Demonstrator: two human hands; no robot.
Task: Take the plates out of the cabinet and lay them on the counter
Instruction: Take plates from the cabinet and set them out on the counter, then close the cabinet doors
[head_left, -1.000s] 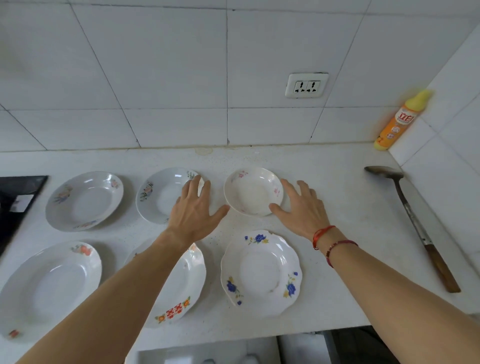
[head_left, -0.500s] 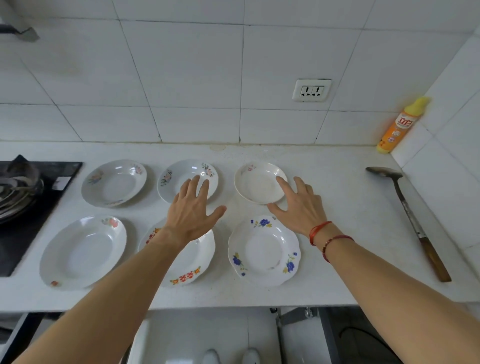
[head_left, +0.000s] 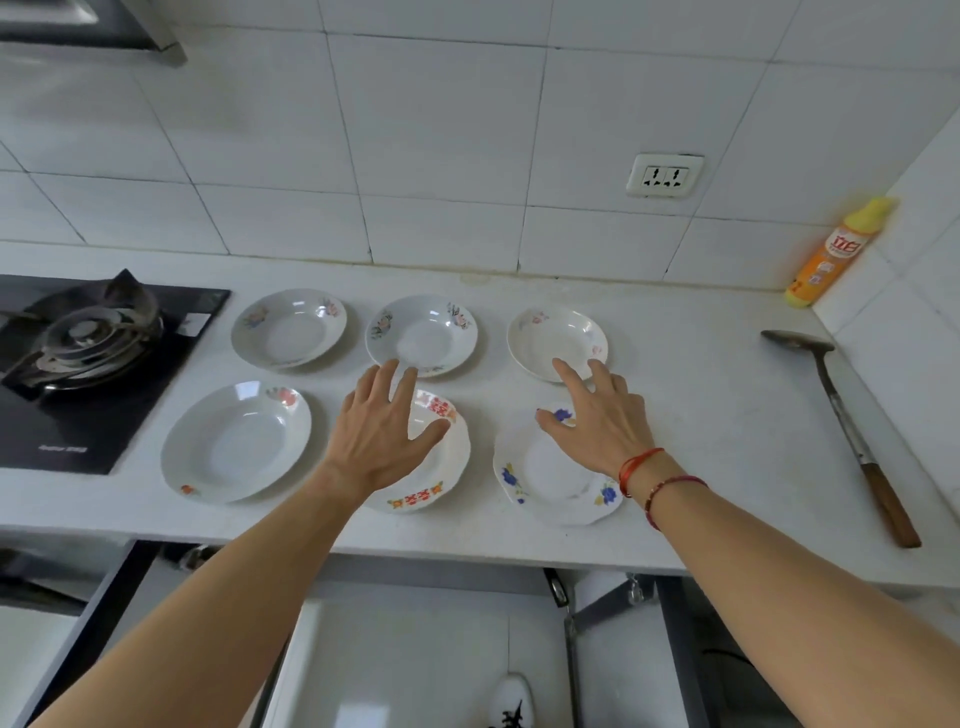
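Several white plates lie in two rows on the white counter (head_left: 701, 441). The back row holds a grey-white plate (head_left: 289, 328), a flowered plate (head_left: 422, 335) and a small cream plate (head_left: 556, 340). In front lie a large plate (head_left: 235, 441), a red-patterned plate (head_left: 441, 467) and a blue-flowered plate (head_left: 550, 478). My left hand (head_left: 382, 431) hovers open over the red-patterned plate. My right hand (head_left: 597, 421) is spread open above the blue-flowered plate, its fingertips near the cream plate. Neither hand holds anything.
A black gas stove (head_left: 88, 358) sits at the left end of the counter. A metal ladle with a wooden handle (head_left: 847, 431) lies on the right. An orange bottle (head_left: 836, 254) leans in the back right corner. A wall socket (head_left: 664, 175) is above. An open cabinet lies below the counter edge.
Both hands have drawn back from the back row toward the front plates. The view has pulled back and down, showing the stove and the space under the counter.
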